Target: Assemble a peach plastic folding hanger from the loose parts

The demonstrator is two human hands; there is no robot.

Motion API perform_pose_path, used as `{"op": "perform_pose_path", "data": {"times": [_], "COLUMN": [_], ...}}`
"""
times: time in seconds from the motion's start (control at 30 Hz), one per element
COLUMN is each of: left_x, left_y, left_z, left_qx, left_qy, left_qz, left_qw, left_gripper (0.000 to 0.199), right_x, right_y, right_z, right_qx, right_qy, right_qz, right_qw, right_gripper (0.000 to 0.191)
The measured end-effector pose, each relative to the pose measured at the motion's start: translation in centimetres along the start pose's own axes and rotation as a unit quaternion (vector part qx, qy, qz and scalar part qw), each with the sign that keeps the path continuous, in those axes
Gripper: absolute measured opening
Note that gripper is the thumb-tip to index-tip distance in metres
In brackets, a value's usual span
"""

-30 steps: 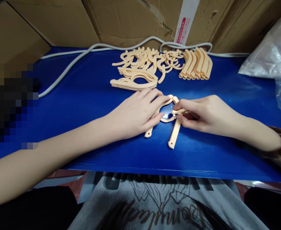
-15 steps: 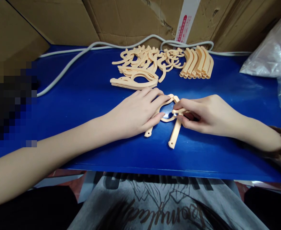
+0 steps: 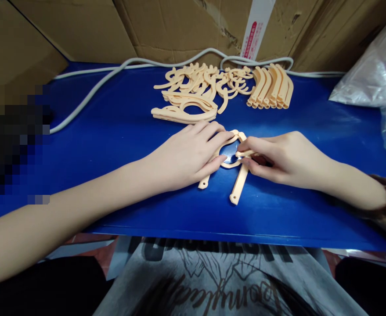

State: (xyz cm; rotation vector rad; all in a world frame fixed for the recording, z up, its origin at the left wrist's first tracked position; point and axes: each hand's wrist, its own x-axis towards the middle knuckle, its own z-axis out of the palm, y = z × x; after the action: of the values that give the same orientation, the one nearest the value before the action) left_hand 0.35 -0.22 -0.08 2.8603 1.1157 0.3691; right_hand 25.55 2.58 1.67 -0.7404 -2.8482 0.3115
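Note:
Cream plastic pieces (image 3: 239,186) form a ring near the table's middle, with two straight arms pointing toward the front edge. My left hand (image 3: 193,153) lies over the left side of this assembly, its fingers bent and gripping the ring's curved part. A small cream piece (image 3: 246,153) is pinched between the thumb and fingers of my right hand (image 3: 275,158), at the ring's right side. My right fingers partly hide where the pieces meet.
Behind my hands lie a pile of curved cream pieces (image 3: 196,81), stacked flat pieces (image 3: 182,115) and a row of curved arms (image 3: 272,87). A white cable (image 3: 94,94) runs across the blue table (image 3: 113,193). Cardboard (image 3: 179,30) stands behind; a plastic bag (image 3: 370,70) lies right.
The free end of the right straight arm has shifted slightly left. Both hands keep nearly the same place and hold.

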Motion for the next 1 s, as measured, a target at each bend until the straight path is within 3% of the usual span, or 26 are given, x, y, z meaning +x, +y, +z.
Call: {"op": "perform_pose_path", "data": {"times": [1.0], "left_x": [-0.04], "left_y": [-0.04], "left_z": [0.05], "left_qx": [0.012], "left_qy": [0.008], "left_qz": [0.007], "left_qw": [1.000], "left_gripper": [0.046], "right_x": [0.06], "right_y": [-0.14], "right_z": [-0.09], "right_qx": [-0.012], "right_qy": [-0.015], "right_qz": [0.018], "right_qw": [1.000], "right_gripper": [0.029]}}
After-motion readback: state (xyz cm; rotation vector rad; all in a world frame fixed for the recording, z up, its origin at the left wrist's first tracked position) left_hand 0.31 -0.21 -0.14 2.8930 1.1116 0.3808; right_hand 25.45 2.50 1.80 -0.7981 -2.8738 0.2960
